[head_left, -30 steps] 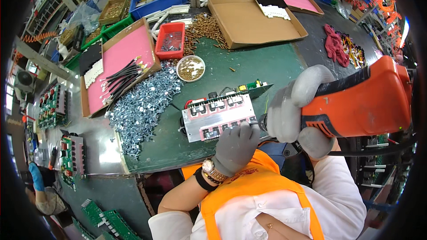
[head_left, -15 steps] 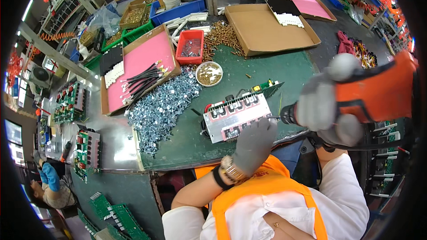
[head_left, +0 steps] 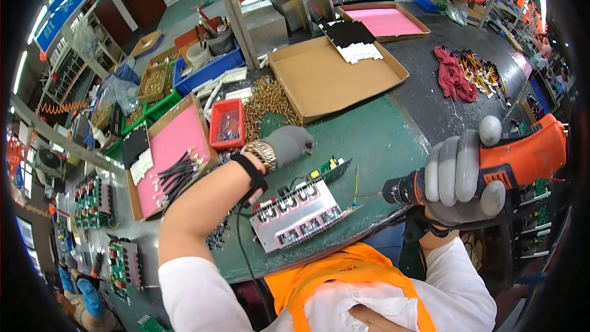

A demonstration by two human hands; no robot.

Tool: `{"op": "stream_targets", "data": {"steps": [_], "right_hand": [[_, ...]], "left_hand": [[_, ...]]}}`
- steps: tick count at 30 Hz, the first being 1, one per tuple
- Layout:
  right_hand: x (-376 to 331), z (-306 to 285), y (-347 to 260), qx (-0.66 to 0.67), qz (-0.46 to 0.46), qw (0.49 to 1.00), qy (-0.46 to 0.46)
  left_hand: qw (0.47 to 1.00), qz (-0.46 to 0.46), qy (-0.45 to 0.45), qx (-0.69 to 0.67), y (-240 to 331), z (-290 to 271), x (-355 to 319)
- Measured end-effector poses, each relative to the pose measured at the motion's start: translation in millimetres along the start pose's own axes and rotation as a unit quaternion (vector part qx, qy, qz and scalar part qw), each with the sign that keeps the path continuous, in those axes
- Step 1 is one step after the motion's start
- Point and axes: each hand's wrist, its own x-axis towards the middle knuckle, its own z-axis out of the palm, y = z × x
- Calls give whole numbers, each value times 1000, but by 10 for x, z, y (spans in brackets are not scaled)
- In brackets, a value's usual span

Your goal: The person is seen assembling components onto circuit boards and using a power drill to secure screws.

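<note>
My right hand (head_left: 458,178), in a grey glove, grips an orange power drill (head_left: 522,157) at the right. Its thin bit (head_left: 369,194) points left, toward a circuit board assembly (head_left: 289,221) with a flat silver metal plate and black components in rows. My gloved left hand (head_left: 286,147) is above the green mat, beyond the assembly and beside the red bin. Its fingers are curled together; whatever lies in them is too small to name. A small green board (head_left: 332,172) stands at the assembly's far edge, and a thin yellow wire (head_left: 356,181) sticks up near the bit.
A red bin (head_left: 227,124) and a pile of brass-coloured pieces (head_left: 270,101) lie beyond my left hand. A cardboard tray (head_left: 338,80) stands behind. Left are a pink-lined tray (head_left: 178,135) with black cables and more circuit boards (head_left: 92,203). A co-worker's blue sleeve (head_left: 89,295) shows lower left.
My left hand has left the assembly's near edge and reached across to its far side, by the red bin. The drill's bit has drawn back slightly from the plate. The view has shifted.
</note>
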Motion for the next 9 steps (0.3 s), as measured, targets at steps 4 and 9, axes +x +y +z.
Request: {"op": "stream_targets", "data": {"steps": [4, 9], "right_hand": [[28, -127, -24, -16, -5, 1000, 21], [68, -245, 121, 4, -18, 999, 46]], "left_hand": [[996, 9, -85, 12, -80, 220, 301], [1000, 13, -7, 2, -139, 238, 263]]}}
